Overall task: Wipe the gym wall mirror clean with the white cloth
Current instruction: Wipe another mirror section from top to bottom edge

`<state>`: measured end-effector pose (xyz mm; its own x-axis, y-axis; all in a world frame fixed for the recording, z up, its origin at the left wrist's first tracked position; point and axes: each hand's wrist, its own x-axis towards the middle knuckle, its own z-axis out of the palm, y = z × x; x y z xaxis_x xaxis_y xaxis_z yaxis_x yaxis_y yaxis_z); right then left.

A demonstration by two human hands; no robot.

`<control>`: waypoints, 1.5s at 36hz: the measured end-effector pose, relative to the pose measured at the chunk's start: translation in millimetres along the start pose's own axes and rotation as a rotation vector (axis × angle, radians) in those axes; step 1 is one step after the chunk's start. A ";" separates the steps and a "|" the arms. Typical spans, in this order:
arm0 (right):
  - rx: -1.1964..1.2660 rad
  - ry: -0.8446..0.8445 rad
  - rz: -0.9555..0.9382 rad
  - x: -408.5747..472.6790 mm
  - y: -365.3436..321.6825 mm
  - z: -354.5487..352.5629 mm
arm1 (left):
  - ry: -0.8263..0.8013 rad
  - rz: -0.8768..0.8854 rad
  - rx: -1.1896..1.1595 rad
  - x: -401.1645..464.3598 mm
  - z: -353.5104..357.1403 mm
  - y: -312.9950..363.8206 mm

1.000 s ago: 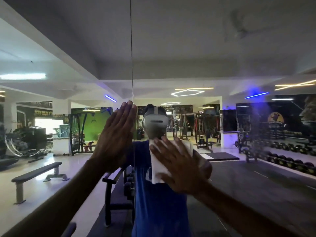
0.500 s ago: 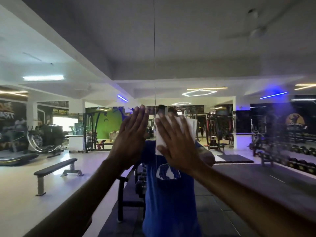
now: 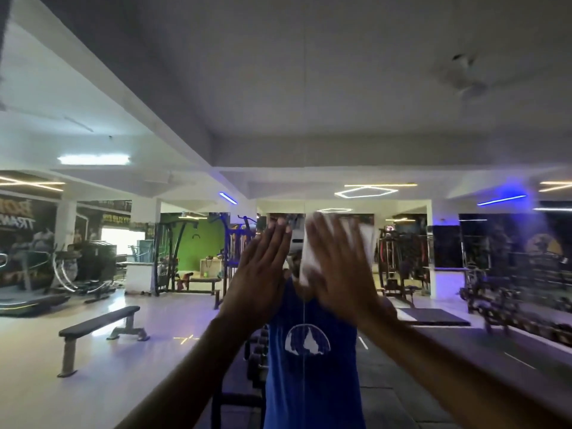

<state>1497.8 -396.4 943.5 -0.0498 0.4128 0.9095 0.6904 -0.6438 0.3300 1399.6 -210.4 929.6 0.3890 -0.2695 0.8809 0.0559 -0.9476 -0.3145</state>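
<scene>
Right hand [image 3: 337, 267] flat on the white cloth [image 3: 363, 239], fingers straight, pressing it to the mirror [image 3: 402, 88] just right of the pane seam [image 3: 304, 320]. Left hand [image 3: 263, 270] just left, fingers released, apparently bracing.

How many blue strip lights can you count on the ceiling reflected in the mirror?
2. One short blue strip light hangs left of centre, above the green wall. A longer blue strip light glows at the right, above the dark wall. Others may be hidden behind beams.
</scene>
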 end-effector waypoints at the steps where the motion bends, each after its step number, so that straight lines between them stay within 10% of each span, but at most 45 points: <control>1: 0.014 -0.047 -0.029 -26.6 -4.6 4.5 | -0.010 -0.004 0.008 0.1 -0.1 -1.1; 6: -0.026 -0.151 -0.162 -26.2 40.9 -13.3 | -0.057 -0.015 0.041 -3.1 1.4 -3.4; 14: -0.078 0.129 0.339 98.9 58.6 -40.2 | -0.022 -0.029 0.016 -3.7 5.6 -1.2; 22: -0.135 -0.060 -0.196 24.8 42.8 -17.1 | 0.010 -0.015 0.042 -7.0 2.8 0.2; 31: -0.143 0.201 0.564 71.0 96.3 -55.4 | -0.002 -0.078 0.044 -8.8 11.0 5.0; 40: -0.119 -0.159 -0.233 -47.8 41.8 -11.8 | 0.077 -0.170 0.029 -5.8 14.1 23.8; 47: -0.260 0.028 0.436 -32.7 204.2 -77.6 | 0.090 -0.208 0.085 -6.9 23.3 37.1; 50: -0.250 0.131 0.666 -40.0 160.7 -66.1 | 0.096 -0.191 0.072 -10.3 26.7 40.5; 54: -0.053 0.004 0.342 -129.3 26.3 -7.3 | 0.124 -0.218 0.056 -19.8 32.8 50.8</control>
<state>1517.1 -471.3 836.5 0.1750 0.1645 0.9707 0.6295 -0.7768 0.0182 1424.8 -247.6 884.5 0.2468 -0.0823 0.9656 0.1780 -0.9756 -0.1286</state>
